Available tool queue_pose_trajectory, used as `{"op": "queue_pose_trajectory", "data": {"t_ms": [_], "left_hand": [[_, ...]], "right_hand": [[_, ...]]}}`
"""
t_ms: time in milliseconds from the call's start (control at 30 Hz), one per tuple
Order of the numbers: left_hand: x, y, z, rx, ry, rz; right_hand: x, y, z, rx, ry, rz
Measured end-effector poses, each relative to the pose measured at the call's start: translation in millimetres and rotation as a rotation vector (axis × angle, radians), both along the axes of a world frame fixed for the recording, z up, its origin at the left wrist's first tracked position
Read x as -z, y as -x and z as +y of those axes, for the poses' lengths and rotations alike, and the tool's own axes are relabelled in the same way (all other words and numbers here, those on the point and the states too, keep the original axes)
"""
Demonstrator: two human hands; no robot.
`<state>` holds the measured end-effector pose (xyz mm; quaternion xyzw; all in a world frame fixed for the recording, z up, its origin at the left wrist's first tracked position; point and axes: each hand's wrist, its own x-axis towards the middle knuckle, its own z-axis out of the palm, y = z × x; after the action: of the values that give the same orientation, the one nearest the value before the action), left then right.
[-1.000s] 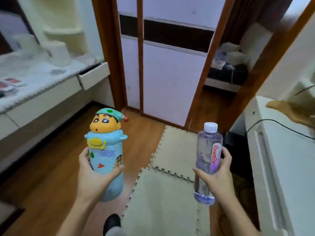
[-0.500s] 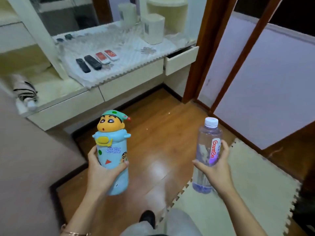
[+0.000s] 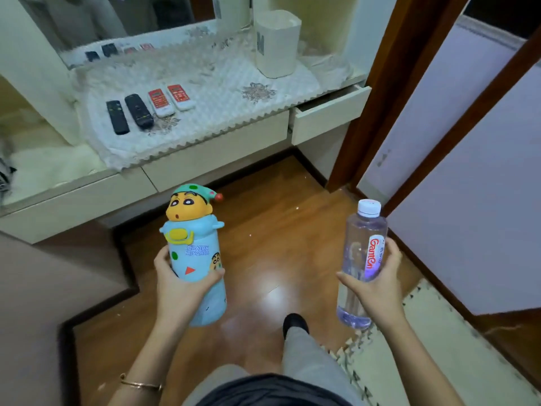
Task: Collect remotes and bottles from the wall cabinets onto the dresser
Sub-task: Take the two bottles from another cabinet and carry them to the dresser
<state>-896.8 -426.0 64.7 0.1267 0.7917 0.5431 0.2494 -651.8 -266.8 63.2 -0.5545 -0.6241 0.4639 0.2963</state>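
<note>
My left hand (image 3: pixel 178 291) grips a light blue cartoon bottle (image 3: pixel 196 253) with a yellow character head, held upright. In my right hand (image 3: pixel 377 285) stands a clear water bottle (image 3: pixel 361 256) with a white cap and red lettering. Both are at waist height above the wooden floor. Ahead lies the white dresser (image 3: pixel 216 148), covered by a lace cloth. On the cloth's left part lie two black remotes (image 3: pixel 128 112) and two white remotes with red faces (image 3: pixel 171 99), side by side.
A white cylindrical box (image 3: pixel 276 45) stands at the dresser's back right, before a mirror. One drawer (image 3: pixel 330 115) at the right end hangs open. A brown door frame (image 3: pixel 389 92) and sliding panels rise on the right. Foam mats (image 3: pixel 433 358) cover the floor lower right.
The view has swung left and closer to the dresser, which now fills the upper frame. Both hands keep their bottles upright at the same height.
</note>
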Motion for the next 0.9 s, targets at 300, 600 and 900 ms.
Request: {"op": "queue_pose_trajectory", "data": {"t_ms": [300,600,900], "left_hand": [[-25,22,112,-0.121,-0.011,0.06],[-9,131,176,-0.339,-0.025,0.018],[-37,252,294,-0.263,-0.143,0.087]], "right_hand": [[-16,52,152,-0.132,0.009,0.022],[-7,190,233,-0.333,0.04,-0.009],[-49,334,331,-0.415,-0.065,0.093]]}}
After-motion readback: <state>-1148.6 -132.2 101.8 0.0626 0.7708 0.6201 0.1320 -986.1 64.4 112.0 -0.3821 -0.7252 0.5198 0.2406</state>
